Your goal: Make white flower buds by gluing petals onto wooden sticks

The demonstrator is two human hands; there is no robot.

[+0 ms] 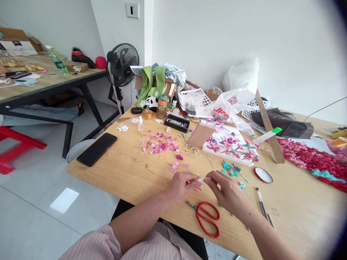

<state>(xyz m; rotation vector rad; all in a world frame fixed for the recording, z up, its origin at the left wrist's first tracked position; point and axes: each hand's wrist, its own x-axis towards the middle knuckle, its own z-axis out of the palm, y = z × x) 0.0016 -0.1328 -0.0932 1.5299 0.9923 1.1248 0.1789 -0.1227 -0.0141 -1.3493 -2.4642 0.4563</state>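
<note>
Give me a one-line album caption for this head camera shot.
Both hands, left and right, pinch a small white strip above red scissors on a petal-strewn table.

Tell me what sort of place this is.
Probably a home or small-studio craft workspace: a light wooden table strewn with pink paper petals, red-handled scissors and a white sheet bearing a pink flower collage.

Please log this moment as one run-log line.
left hand: pinches white strip | right hand: pinches strip | red scissors: on table
</note>
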